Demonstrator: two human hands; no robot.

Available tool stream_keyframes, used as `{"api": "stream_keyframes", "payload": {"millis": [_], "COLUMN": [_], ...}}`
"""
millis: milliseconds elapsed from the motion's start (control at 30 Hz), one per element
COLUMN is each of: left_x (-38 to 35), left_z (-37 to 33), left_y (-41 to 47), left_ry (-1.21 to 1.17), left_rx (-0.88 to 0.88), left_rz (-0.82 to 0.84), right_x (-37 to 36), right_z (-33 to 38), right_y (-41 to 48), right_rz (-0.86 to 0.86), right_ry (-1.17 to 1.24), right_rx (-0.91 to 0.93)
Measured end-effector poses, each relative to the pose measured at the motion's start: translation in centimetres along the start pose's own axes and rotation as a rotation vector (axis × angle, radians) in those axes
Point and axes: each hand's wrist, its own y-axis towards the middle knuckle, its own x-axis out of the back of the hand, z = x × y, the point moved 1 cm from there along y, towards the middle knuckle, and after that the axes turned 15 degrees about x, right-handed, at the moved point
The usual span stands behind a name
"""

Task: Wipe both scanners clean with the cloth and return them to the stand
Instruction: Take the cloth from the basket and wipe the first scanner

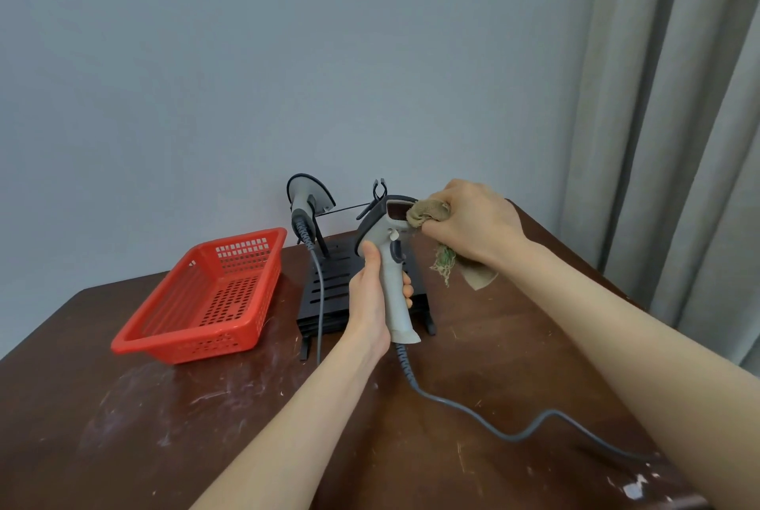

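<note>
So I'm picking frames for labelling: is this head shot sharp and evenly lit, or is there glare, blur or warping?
Head view: soft, even light with faint shadows; the held scanner, cloth and both hands look sharp; a dull sheen lies on the scuffed table; wide-angle warping bends the curtain at the right edge and stretches the forearms toward the bottom.

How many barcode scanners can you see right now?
2. One scanner is held upright by its grip in the left hand in front of the stand; the other scanner hangs on the stand's left side.
</note>
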Motion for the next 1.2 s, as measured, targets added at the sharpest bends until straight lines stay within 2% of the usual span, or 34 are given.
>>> {"api": "stream_keyframes", "payload": {"millis": [100,200,267,400,500,567,667,700,900,967,1033,1100,1167,1200], "left_x": [0.1,0.0,-0.1,0.2,0.3,0.3,0.2,0.1,0.0,-0.1,-0.2,-0.3,-0.2,0.0], "left_z": [0.1,0.0,-0.2,-0.3,-0.1,-0.1,-0.2,-0.2,0.1,0.2,0.1,-0.1,-0.3,-0.3], "left_y": [0.0,0.1,0.0,0.0,0.0,0.1,0.2,0.1,-0.1,0.0,0.1,0.1,0.1,0.1], "left_ry": [0.024,0.061,0.056,0.018,0.020,0.025,0.041,0.041,0.049,0.065,0.087,0.091,0.082,0.085], "left_rx": [-0.011,-0.037,-0.042,-0.022,-0.020,-0.025,-0.034,-0.035,-0.011,-0.021,-0.043,-0.053,-0.051,-0.049], "left_rz": [-0.014,-0.027,-0.033,-0.021,-0.017,-0.021,-0.027,-0.028,-0.034,-0.038,-0.045,-0.053,-0.052,-0.051], "right_x": [-0.1,-0.2,-0.3,-0.4,-0.4,-0.7,-0.8,-0.6,0.0,-0.2,-0.2,-0.1,0.1,0.3], "right_z": [-0.1,0.8,1.1,0.0,-0.2,0.2,0.6,0.5,-0.8,-0.7,0.0,0.3,0.0,-0.2], "right_y": [0.0,0.2,0.2,0.0,-0.1,0.2,0.5,0.6,0.3,0.5,0.6,0.5,0.5,0.5], "right_rz": [-0.012,-0.077,-0.106,-0.041,-0.006,-0.024,-0.055,-0.058,0.043,0.011,-0.028,-0.045,-0.004,0.045], "right_ry": [-0.023,0.297,0.378,0.101,-0.003,0.101,0.406,0.427,0.006,0.088,0.356,0.480,0.350,0.192], "right_rx": [-0.004,0.012,0.013,-0.027,-0.022,0.005,0.010,0.001,-0.079,-0.059,-0.044,-0.036,-0.031,-0.040]}}
